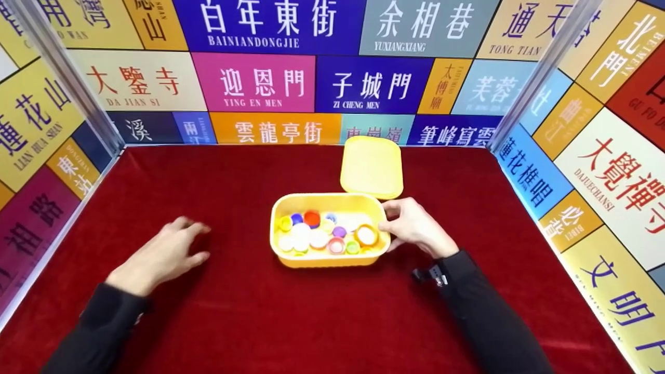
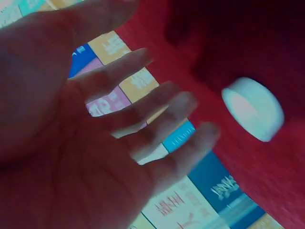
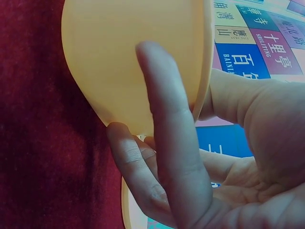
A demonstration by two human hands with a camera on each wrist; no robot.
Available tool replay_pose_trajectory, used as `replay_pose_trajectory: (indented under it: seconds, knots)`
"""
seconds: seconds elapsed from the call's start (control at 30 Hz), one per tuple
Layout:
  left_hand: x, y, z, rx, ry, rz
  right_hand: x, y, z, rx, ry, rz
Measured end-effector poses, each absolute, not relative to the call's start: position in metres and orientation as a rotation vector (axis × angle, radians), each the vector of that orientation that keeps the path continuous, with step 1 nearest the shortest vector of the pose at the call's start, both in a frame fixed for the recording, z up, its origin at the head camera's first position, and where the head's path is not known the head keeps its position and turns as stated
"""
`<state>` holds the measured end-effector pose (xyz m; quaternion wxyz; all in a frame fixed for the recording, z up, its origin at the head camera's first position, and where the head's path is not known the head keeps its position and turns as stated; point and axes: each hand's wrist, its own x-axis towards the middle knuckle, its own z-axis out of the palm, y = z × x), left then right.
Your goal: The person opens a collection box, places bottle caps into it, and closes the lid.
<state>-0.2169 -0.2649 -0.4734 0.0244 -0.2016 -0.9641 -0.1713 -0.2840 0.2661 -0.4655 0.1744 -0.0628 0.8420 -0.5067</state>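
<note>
Sorting step in hand: right hand [image 1: 415, 228] held the yellow box [image 1: 328, 259] of bottle caps [image 1: 319, 235] mid-worktop, grip around its wall; left hand [image 1: 161, 254] spread wide, empty, beside a white cap [image 2: 252, 109]; picking it up seemingly wanted a pinch

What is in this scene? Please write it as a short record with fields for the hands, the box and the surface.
left hand: open, fingers spread, above the red cloth, holding nothing
right hand: grips the right end of the yellow box
box content: many bottle caps of mixed colours
lid: yellow, open, standing up behind the box
loose item: one white cap on the cloth near the left hand, seen in the left wrist view
walls: coloured sign panels
</note>
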Motion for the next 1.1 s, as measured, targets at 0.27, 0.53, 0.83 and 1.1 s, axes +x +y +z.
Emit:
replay_pose_trajectory:
  seconds: [0.27, 0.53, 0.83, 1.1]
  knots:
    - [-0.2, -0.297, -0.482, -0.536, -3.008, -0.514, -0.284, 0.267, -0.467, -0.176, 2.382, -1.441]
    - [-0.198, -0.306, -0.484, -0.528, -2.971, -0.491, -0.283, 0.266, -0.467, -0.19, 2.387, -1.448]
    - [-0.198, -0.307, -0.48, -0.512, -3.002, -0.538, -0.284, 0.266, -0.466, -0.19, 2.402, -1.434]
    - [-0.21, -0.285, -0.475, -0.691, -2.735, -0.487, -0.284, 0.266, -0.465, -0.188, 2.397, -1.433]
